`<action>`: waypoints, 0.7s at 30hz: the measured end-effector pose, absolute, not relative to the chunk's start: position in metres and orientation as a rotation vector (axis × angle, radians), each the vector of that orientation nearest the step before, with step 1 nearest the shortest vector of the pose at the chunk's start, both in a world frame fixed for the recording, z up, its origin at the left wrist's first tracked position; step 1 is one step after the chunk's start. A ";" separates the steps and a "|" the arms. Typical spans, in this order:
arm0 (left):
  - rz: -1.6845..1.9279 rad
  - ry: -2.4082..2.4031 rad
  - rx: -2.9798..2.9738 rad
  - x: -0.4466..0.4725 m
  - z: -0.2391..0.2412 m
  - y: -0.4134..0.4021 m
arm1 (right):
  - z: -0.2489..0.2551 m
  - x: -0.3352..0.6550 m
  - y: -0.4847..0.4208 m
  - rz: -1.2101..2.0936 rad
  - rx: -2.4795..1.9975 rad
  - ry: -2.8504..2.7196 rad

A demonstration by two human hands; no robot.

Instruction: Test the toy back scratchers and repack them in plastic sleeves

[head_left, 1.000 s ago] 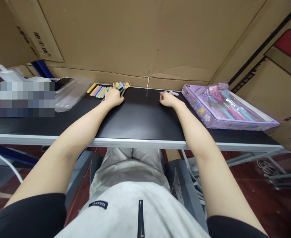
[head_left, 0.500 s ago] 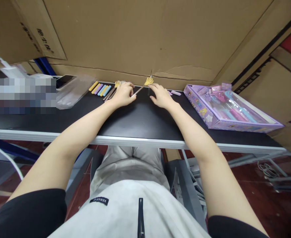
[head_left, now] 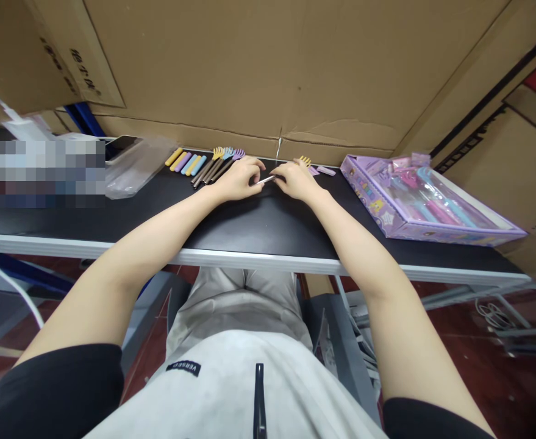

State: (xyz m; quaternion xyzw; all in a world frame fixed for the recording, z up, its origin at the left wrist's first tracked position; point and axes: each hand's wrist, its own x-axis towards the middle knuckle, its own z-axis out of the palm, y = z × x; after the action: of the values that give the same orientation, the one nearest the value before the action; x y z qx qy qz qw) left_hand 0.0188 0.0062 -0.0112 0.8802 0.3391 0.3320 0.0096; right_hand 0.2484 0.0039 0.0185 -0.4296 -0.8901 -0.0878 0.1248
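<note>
My left hand (head_left: 239,178) and my right hand (head_left: 295,180) meet at the far middle of the black table (head_left: 249,225), both gripping one thin stick tool (head_left: 268,179) whose yellow hand-shaped head (head_left: 305,161) pokes out beyond my right hand. Its metal shaft shows between my fingers. To the left lie three more stick tools (head_left: 217,163) with yellow, blue and purple heads, and past them a row of pastel caps (head_left: 186,162).
A purple boxed set (head_left: 414,198) lies at the right end of the table. Small pink pieces (head_left: 325,171) sit behind my right hand. A clear plastic bag (head_left: 133,167) rests at left. Cardboard boxes (head_left: 272,67) wall off the back.
My left hand picked the yellow-headed tool out of the row and carried it right; my right hand came in and took hold of its head end. Both hands now grip it.
</note>
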 end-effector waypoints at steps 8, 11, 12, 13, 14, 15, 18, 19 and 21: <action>0.848 1.147 2.753 0.012 -0.009 0.007 | 0.029 0.246 -0.005 -0.228 -1.352 -2.604; 0.726 1.239 2.746 0.006 -0.004 0.008 | 0.030 0.247 -0.006 -0.234 -1.416 -2.585; 0.708 1.307 2.733 0.002 0.000 0.009 | 0.029 0.247 -0.006 -0.232 -1.437 -2.570; 0.709 1.411 2.699 -0.004 0.006 0.009 | 0.029 0.248 -0.005 -0.229 -1.456 -2.551; 0.728 1.554 2.635 -0.012 0.013 0.010 | 0.028 0.249 -0.004 -0.224 -1.470 -2.532; 0.764 1.732 2.527 -0.021 0.021 0.009 | 0.027 0.251 -0.004 -0.219 -1.479 -2.515; 0.823 2.297 2.000 -0.059 0.047 0.003 | 0.025 0.253 -0.001 -0.203 -1.494 -2.491; 0.794 2.432 1.852 -0.074 0.054 -0.001 | 0.025 0.254 0.000 -0.198 -1.496 -2.490; 0.700 2.586 1.660 -0.105 0.061 -0.011 | 0.026 0.254 0.000 -0.195 -1.504 -2.492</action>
State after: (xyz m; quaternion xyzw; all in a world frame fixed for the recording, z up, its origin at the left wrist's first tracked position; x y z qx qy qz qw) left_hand -0.1046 -0.0111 0.0607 0.5267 0.8205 0.2221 -0.0051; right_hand 0.2538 -0.0002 0.0260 -0.5123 -0.8488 -0.0665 0.1120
